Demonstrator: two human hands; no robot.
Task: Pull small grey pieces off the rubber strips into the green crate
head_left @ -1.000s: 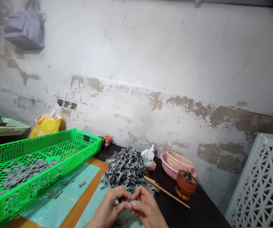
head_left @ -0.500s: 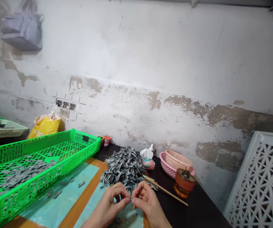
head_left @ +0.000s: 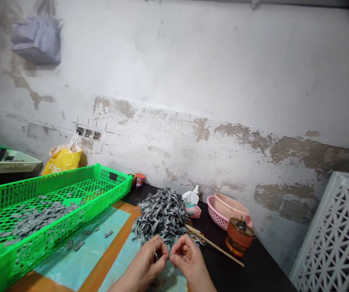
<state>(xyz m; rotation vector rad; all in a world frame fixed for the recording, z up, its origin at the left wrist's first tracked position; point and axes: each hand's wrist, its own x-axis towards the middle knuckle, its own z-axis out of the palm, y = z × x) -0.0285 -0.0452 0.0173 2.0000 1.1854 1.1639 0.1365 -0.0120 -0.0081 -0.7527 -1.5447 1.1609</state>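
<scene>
Just under the gray strip pile (head_left: 160, 217), left hand (head_left: 145, 265) and right hand (head_left: 189, 261), grips pinched on something tiny

Strip pile (head_left: 160, 217) right of plastic basket (head_left: 113, 186), behind hands (head_left: 144, 267).

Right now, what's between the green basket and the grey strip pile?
Head view: a turquoise sheet on an orange wooden board, with a few grey strip pieces.

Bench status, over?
Left hand, right hand fingertips together, anything held too small to tell. Gray strip pile just beyond. Green plastic basket off left.
</scene>
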